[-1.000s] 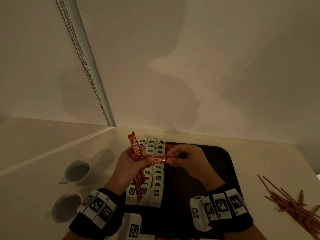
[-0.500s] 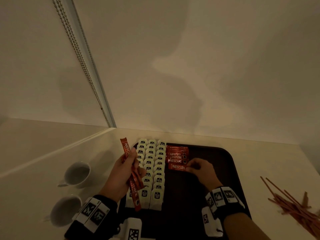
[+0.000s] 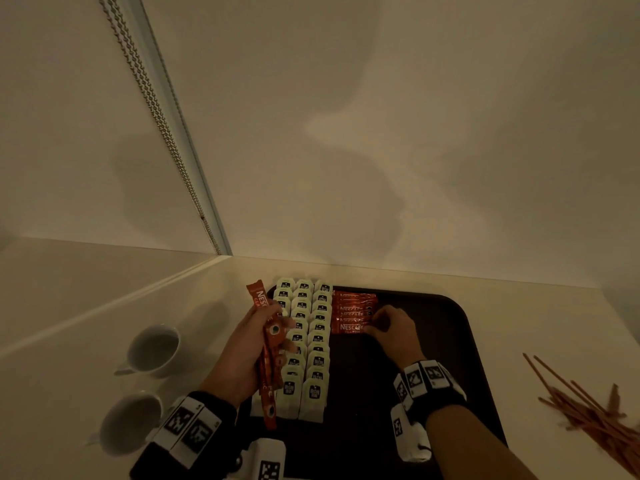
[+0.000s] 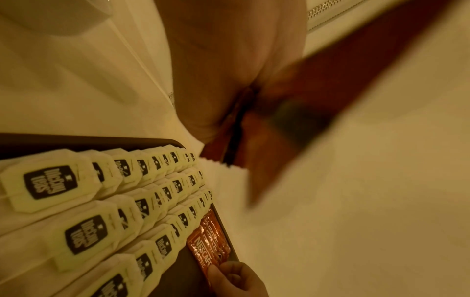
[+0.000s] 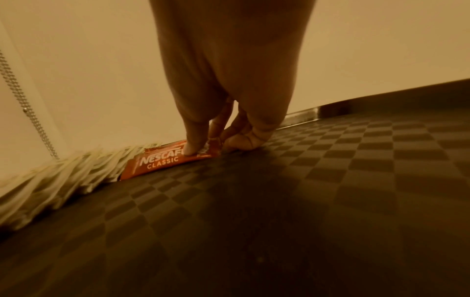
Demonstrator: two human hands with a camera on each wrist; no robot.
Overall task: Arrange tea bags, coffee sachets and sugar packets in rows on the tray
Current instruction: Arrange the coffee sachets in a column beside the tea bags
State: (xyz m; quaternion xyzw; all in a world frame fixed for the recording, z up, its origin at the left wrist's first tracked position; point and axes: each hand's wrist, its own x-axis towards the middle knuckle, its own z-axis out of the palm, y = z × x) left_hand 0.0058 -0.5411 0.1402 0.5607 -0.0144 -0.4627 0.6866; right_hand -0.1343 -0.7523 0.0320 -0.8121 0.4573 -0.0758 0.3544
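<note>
A dark tray (image 3: 433, 344) holds three columns of white tea bags (image 3: 306, 341) on its left side. Beside them lies a short row of red coffee sachets (image 3: 353, 308). My right hand (image 3: 375, 325) rests on the tray and pinches the right end of the nearest sachet (image 5: 162, 160), thumb on top. My left hand (image 3: 266, 337) hovers over the tray's left edge and grips a bundle of long red coffee sticks (image 3: 268, 368), which stand nearly upright. In the left wrist view the tea bags (image 4: 76, 231) and the sachet row (image 4: 211, 241) show below the blurred bundle (image 4: 318, 90).
Two white cups (image 3: 154, 351) (image 3: 130, 422) stand on the counter left of the tray. A loose heap of thin reddish-brown sticks (image 3: 588, 414) lies at the right. The wall and a blind chain (image 3: 156, 109) close off the back.
A second ago both hands held one sachet above the tea bags. My right hand has since laid it at the near end of the sachet row; my left hand drew back left with the bundle.
</note>
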